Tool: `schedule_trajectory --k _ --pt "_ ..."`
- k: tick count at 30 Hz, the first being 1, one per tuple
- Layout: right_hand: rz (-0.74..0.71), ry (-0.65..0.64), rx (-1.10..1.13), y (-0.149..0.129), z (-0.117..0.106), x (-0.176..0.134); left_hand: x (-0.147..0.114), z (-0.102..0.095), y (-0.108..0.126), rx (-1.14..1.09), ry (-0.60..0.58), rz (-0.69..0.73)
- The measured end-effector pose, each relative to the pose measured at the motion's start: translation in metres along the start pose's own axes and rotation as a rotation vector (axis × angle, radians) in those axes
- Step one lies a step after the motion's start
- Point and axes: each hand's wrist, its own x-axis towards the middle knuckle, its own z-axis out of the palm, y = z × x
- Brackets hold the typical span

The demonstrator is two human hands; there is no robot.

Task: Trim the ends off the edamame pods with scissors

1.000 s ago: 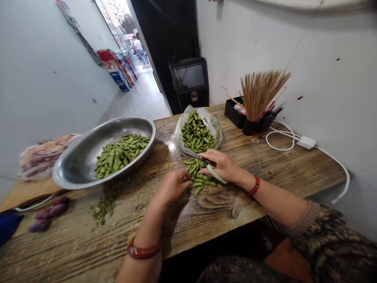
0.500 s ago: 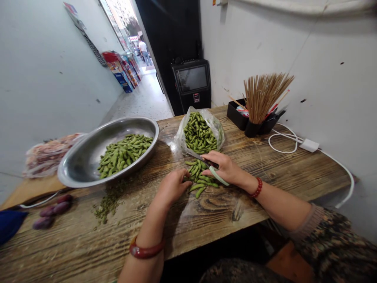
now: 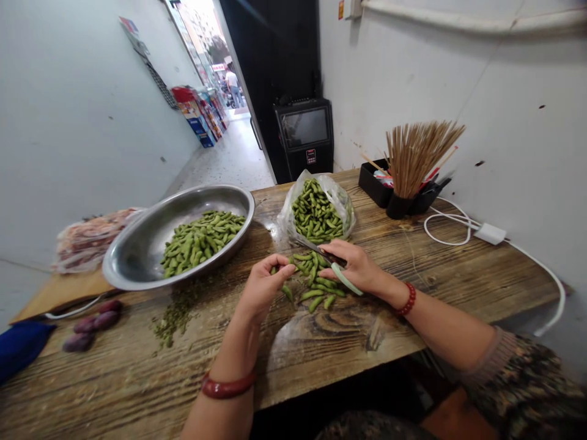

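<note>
Between the fingers of my left hand (image 3: 265,282) are green edamame pods (image 3: 287,292), pinched just above the table. My right hand (image 3: 355,266) grips a pair of scissors (image 3: 346,278) with pale green handles, its blades pointing up and left. Under and beside the scissors lies a small loose pile of edamame pods (image 3: 316,299). Right behind it, a clear plastic bag (image 3: 287,214) full of pods stands with its mouth toward me. To the left, a wide steel basin (image 3: 132,256) holds a heap of pods.
Trimmed scraps (image 3: 172,321) lie before the basin, and several purple plums (image 3: 94,327) sit farther left. A bagged pinkish food (image 3: 89,241) rests behind them. At the right stand a black holder of wooden skewers (image 3: 406,165) and a white cable (image 3: 452,223) with an adapter.
My left hand has lifted slightly off the pile and shifted left, now with pods in its fingers. My right hand keeps the scissors near the pile. The view has shifted a little.
</note>
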Motion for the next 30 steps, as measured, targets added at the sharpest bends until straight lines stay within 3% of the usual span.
schedule_trajectory --k 9,18,30 --pt "-0.023 -0.122 -0.003 -0.004 0.000 -0.001 -0.003 0.005 0.010 -0.236 -0.108 -0.058" --pt "-0.026 -0.174 -0.016 -0.007 -0.001 0.000 -0.001 0.004 0.006 -0.104 -0.034 -0.025" --pt "-0.049 -0.221 -0.023 -0.011 0.000 0.000 -0.002 0.010 0.003 -0.110 -0.113 -0.030"
